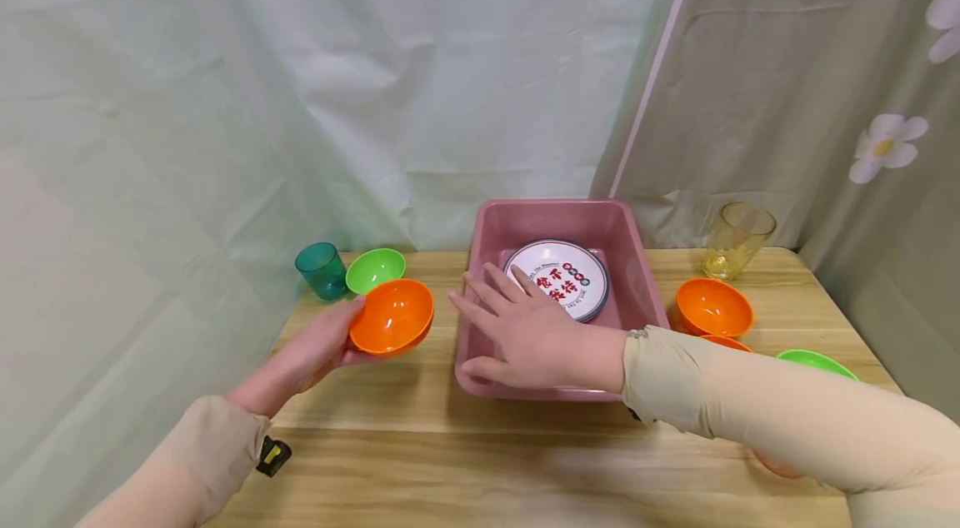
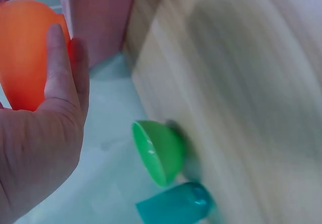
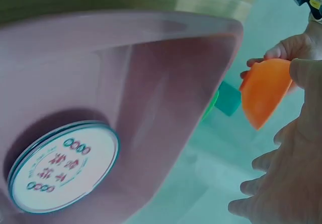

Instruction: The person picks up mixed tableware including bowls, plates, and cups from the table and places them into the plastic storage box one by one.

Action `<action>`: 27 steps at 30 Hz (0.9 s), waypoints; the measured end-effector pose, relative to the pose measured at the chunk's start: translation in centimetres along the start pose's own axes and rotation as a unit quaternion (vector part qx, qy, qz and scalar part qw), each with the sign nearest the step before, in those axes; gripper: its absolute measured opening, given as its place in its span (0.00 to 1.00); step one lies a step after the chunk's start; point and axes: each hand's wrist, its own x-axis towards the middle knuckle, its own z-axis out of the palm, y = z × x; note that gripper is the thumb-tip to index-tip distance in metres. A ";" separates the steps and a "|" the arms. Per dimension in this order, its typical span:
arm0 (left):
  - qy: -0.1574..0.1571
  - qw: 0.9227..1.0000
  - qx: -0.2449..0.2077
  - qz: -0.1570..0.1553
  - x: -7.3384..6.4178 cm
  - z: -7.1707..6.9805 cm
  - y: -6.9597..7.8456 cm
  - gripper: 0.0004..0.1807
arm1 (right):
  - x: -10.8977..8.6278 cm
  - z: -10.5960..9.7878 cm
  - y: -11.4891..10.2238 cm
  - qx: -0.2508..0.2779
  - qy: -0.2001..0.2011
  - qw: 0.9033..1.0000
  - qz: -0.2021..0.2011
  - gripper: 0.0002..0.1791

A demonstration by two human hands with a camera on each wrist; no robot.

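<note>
On the left, my left hand (image 1: 318, 349) grips an orange bowl (image 1: 393, 316) by its side, raised above the table and tilted with its hollow facing up toward me. Fingers lie along the outside of the same orange bowl (image 2: 22, 58) in the left wrist view. My right hand (image 1: 528, 336) is over the near left part of a pink basin (image 1: 555, 211), fingers spread and pointing left, holding nothing. Inside the basin lie stacked white plates (image 1: 588, 274) with red lettering and dark rims, partly hidden by that hand. The plates (image 3: 65, 166) also show in the right wrist view.
A teal cup (image 1: 321, 271) and a green bowl (image 1: 375, 270) stand at the table's back left. To the basin's right are an orange bowl (image 1: 714, 308), a yellowish glass (image 1: 738, 241) and a green bowl (image 1: 817, 361). My right sleeve partly hides more dishes there. Curtains (image 1: 480, 78) hang behind.
</note>
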 end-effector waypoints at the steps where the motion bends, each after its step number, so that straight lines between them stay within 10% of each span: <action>1: -0.001 1.000 -0.001 0.001 0.2 0.3 0.4 0.35 | -0.4 -0.1 0.3 0.004 -0.001 1.000 0.005 0.49; 27: -0.092 0.995 -0.020 0.029 5.3 10.4 6.8 0.29 | -10.0 -0.7 8.4 0.043 0.057 0.990 0.121 0.50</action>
